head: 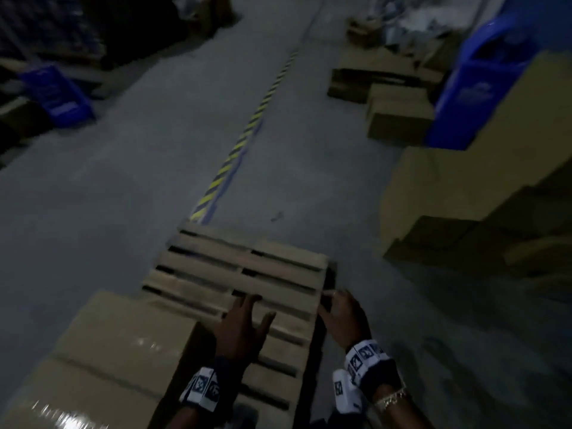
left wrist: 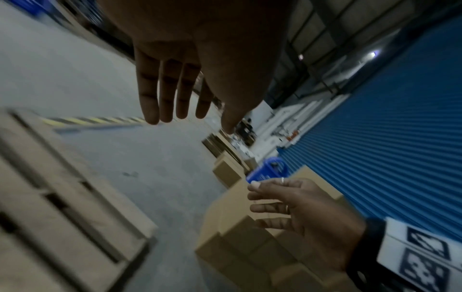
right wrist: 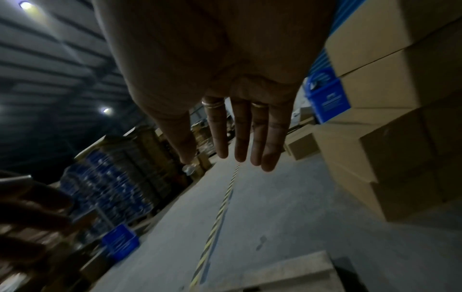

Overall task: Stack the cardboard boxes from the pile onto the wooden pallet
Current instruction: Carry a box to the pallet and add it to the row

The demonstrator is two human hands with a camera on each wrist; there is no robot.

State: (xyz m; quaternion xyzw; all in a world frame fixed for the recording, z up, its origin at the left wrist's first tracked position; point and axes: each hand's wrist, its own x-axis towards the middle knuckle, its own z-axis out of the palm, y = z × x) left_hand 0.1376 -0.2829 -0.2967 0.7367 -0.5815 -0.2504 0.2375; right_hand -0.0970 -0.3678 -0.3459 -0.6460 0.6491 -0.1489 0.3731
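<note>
Far left in the head view, blue crate (head: 57, 94) on the grey floor (head: 139, 168), dim and blurred. Lower left, two taped cardboard boxes (head: 102, 363) already sitting on the wooden pallet (head: 241, 267), side by side at its near left part. Just right of them, left hand (head: 240, 326) out over the bare slats, fingers (left wrist: 150, 94) straight and loose, holding nothing. Yellow-and-black floor stripe (head: 247, 134) running away from the pallet's far edge. Next, right hand (head: 343, 314) at the pallet's right edge, fingers (right wrist: 242, 136) stretched out and relaxed in the wrist view, rings on two of them, empty as well. Touching the wood or just above it: cannot tell. Marker-patterned bands on both wrists. Right side, the pile of cardboard boxes (head: 464, 193) stacked high, well apart from the pallet, blue bin (head: 483, 85) behind it, blue shutter wall (left wrist: 387, 138) beyond
</note>
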